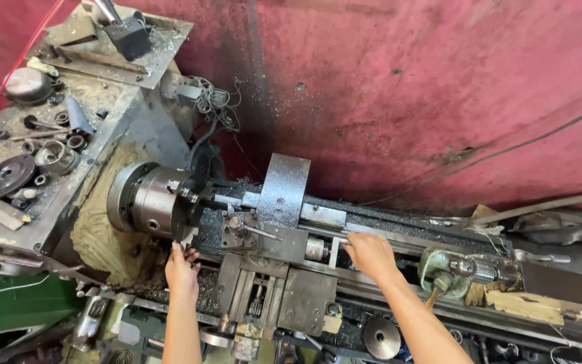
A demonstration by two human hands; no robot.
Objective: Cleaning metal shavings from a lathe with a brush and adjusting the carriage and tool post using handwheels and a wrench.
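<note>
While my left hand (182, 264) rests open-fingered under the chuck (159, 201), I should keep it clear of its teeth. My right hand (370, 253) lies flat, gripping nothing, on the lathe bed (399, 237).

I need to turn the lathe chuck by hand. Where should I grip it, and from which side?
Probably grip the chuck on its round outer rim, coming from the front underside, where the left hand already is. The body is a smooth wide cylinder lying on its side; the jaws stick out of its right face, so stay off that face and the tool post.
</note>
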